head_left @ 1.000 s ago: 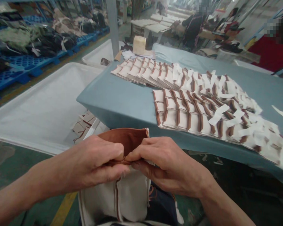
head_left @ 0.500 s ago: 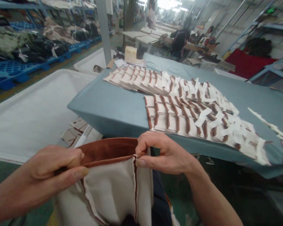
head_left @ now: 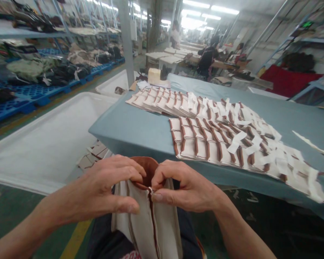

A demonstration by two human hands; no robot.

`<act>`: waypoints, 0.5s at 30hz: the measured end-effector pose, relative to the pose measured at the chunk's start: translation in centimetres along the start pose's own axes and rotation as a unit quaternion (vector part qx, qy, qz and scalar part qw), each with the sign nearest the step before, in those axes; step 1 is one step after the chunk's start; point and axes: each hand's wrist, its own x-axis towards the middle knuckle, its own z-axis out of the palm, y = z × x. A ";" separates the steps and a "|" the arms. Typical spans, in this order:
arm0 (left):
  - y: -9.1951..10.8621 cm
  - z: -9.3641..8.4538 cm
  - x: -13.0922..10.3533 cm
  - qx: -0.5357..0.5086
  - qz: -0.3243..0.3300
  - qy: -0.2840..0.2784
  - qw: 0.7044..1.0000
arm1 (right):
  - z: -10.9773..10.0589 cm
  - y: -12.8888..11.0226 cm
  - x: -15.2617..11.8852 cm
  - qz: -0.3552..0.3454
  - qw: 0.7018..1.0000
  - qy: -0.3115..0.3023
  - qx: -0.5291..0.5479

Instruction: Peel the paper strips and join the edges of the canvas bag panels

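Observation:
A beige sewn fabric bag (head_left: 140,212) with a brown lining (head_left: 147,165) stands upright over my lap, its mouth facing up. My right hand (head_left: 185,185) pinches the rim at a raised seam between thumb and forefinger. To the left of that seam, my left hand (head_left: 105,187) has its thumb and fingers apart. Its fingertips are at the brown edge of the mouth, while the thumb sits in front of the beige side. Whether those fingertips touch the cloth I cannot tell.
Ahead is a table with a blue-grey cover (head_left: 129,133), bearing two overlapping rows of beige and brown pieces (head_left: 199,138) with white strips (head_left: 236,142). A large white bin (head_left: 43,144) stands left, with blue pallets (head_left: 16,100) beyond. A person (head_left: 206,59) sits farther back.
My left hand has let go of the rim and moved right, toward the seam. The bag's mouth is narrower now. My right hand keeps its pinch at the seam.

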 end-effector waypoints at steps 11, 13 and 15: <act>0.6 2.6 3.2 -0.124 -0.063 0.019 0.990 | -0.2 2.5 -1.1 0.011 0.993 0.016 -0.114; 1.0 2.3 3.4 -0.114 -0.065 0.008 0.991 | -0.3 2.7 -1.1 0.034 0.994 0.004 -0.101; 1.6 2.0 3.4 -0.091 -0.054 0.001 0.994 | -0.3 2.5 -1.0 0.046 0.994 -0.008 -0.097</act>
